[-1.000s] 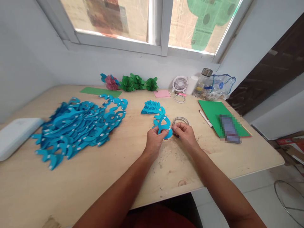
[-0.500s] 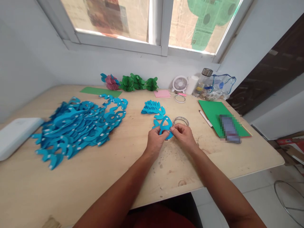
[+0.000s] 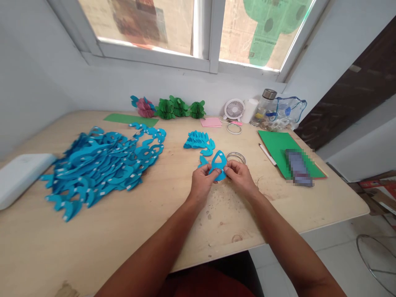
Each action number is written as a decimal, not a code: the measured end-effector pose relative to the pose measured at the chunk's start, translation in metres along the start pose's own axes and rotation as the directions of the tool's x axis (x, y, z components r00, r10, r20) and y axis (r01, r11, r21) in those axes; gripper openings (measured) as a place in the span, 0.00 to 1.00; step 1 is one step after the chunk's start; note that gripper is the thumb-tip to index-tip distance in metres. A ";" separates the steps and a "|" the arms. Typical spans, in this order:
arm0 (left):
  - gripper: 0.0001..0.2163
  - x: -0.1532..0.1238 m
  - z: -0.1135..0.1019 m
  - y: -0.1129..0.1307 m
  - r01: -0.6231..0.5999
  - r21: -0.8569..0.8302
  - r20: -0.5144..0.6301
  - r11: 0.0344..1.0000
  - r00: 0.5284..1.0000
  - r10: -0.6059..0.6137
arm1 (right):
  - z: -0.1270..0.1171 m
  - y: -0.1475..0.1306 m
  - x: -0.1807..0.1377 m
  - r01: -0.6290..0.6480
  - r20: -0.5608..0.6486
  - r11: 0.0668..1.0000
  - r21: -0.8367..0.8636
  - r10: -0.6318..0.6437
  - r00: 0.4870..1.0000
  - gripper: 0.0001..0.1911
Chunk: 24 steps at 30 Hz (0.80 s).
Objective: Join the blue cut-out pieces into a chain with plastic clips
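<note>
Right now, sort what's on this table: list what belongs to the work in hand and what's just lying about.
Likely in the work:
blue cutout, held by left hand and right hand
small blue stack
large blue pile
near tape roll

Likely just lying about:
white fan
bottle
plastic bag

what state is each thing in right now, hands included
left hand: gripping the blue paper piece
right hand: pinching the same piece's edge
blue paper piece: held between both hands
blue pile: loosely heaped
folded blue strip: bunched in pleats
near tape roll: lying flat
far tape roll: lying flat
fan: upright, unclear if running
bottle: capped, standing
pen: lying flat
green card: flat, partly under the phone
phone: lying down, screen blurred
</note>
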State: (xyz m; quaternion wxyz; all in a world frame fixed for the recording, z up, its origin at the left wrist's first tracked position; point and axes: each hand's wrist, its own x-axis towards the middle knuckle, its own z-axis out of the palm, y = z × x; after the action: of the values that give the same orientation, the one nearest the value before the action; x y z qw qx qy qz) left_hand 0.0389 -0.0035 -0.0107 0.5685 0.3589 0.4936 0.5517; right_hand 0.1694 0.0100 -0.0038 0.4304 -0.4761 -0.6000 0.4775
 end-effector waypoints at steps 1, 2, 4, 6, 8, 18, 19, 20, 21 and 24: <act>0.10 0.000 0.000 0.000 0.003 -0.001 -0.002 1.000 1.000 -0.003 | 0.000 -0.001 0.000 -0.004 0.004 1.000 0.003 0.004 1.000 0.08; 0.10 0.000 0.000 0.000 0.004 -0.003 -0.004 1.000 1.000 -0.004 | 0.000 -0.003 -0.001 -0.005 0.007 1.000 0.007 0.005 1.000 0.08; 0.10 0.001 0.000 0.000 0.005 -0.013 -0.006 1.000 1.000 -0.005 | 0.000 -0.004 -0.001 0.004 0.018 1.000 0.018 -0.005 1.000 0.10; 0.10 0.001 0.000 -0.001 0.003 -0.026 -0.010 1.000 1.000 -0.004 | -0.001 -0.005 -0.001 0.022 0.029 1.000 0.020 -0.023 0.999 0.12; 0.09 0.001 0.001 -0.001 0.004 -0.040 -0.014 0.999 1.000 -0.004 | -0.001 -0.004 0.000 0.039 0.030 0.999 -0.010 -0.039 0.999 0.15; 0.09 0.000 0.000 -0.001 0.004 -0.044 -0.006 0.999 1.000 -0.005 | -0.001 -0.003 -0.001 0.048 0.008 0.998 -0.034 -0.047 0.999 0.21; 0.09 0.000 0.000 -0.001 0.000 -0.038 -0.002 0.999 1.000 0.000 | -0.001 -0.003 -0.001 0.036 0.012 0.999 -0.023 -0.036 0.999 0.21; 0.09 0.000 0.000 -0.001 -0.004 -0.036 0.007 0.999 1.000 0.004 | -0.001 -0.001 -0.001 0.025 0.010 1.000 -0.013 -0.025 1.000 0.20; 0.09 0.000 0.000 -0.001 -0.006 -0.040 0.022 0.999 1.000 0.007 | -0.001 0.000 -0.001 0.018 0.000 1.000 -0.004 -0.018 1.000 0.19; 0.13 -0.001 0.001 -0.001 0.006 -0.080 0.099 0.997 0.995 0.002 | -0.002 0.004 0.001 0.008 -0.031 1.000 0.021 -0.007 0.999 0.18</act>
State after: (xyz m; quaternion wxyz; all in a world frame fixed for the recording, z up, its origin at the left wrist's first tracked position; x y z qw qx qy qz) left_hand 0.0400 -0.0043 -0.0110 0.6067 0.3620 0.4429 0.5520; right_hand 0.1721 0.0113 -0.0078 0.4464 -0.4765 -0.5900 0.4749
